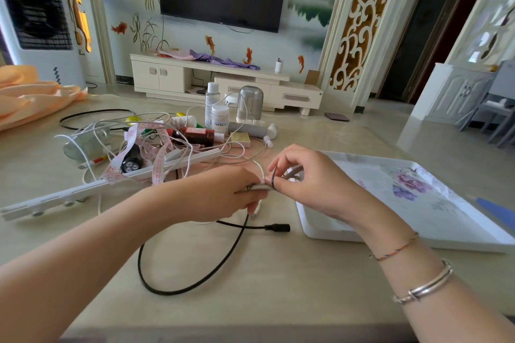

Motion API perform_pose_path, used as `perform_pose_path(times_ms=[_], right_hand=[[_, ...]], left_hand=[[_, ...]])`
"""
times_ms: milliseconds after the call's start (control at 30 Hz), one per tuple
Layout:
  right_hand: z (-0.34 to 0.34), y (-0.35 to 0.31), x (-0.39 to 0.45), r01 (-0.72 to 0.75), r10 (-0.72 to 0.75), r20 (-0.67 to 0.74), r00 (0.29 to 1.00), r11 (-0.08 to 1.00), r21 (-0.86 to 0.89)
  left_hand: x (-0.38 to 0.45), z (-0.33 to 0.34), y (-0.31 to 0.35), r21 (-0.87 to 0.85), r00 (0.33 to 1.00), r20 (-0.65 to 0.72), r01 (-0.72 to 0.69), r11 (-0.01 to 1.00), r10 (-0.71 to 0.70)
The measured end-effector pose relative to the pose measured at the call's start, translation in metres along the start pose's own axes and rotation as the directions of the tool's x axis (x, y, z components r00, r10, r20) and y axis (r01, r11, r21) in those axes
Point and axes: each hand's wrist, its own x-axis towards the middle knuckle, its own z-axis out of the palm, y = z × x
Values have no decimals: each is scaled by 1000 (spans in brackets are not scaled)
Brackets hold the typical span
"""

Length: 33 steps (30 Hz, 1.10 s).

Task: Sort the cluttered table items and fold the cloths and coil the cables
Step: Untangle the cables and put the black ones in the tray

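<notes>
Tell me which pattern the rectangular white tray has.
Purple flowers printed on the rectangular white tray, seen in the head view.

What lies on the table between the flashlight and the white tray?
In the head view, between flashlight and tray: tangled white cables, then both hands pinching a cable bundle.

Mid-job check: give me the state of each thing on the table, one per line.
Left hand: grips white cable bundle.
Right hand: pinches the bundle.
White cable: gathered between hands.
Black cable: loose, uncoiled.
Tray: flat, nothing sorted in.
Tape measure: unrolled, tangled.
Orange cloth: crumpled, unfolded.
Flashlight: off, lying down.
</notes>
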Motion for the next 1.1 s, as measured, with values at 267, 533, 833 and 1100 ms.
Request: perform_pose_path(times_ms=[267,533,833,1100], right_hand=[[-27,3,-4,-183,169,205,964,982,51],[-90,77,4,-360,356,138,924,933,3],[-77,143,12,-415,424,23,905,896,-159],[-89,132,-11,-345,432,244,868,879,-328]], left_hand=[[15,-8,16,-197,995,-100,-27,980,8],[88,13,50,-98,979,-189,-95,991,75],[143,55,46,109,989,-113,111,988,-99],[114,56,52,238,999,40,22,971,-32]])
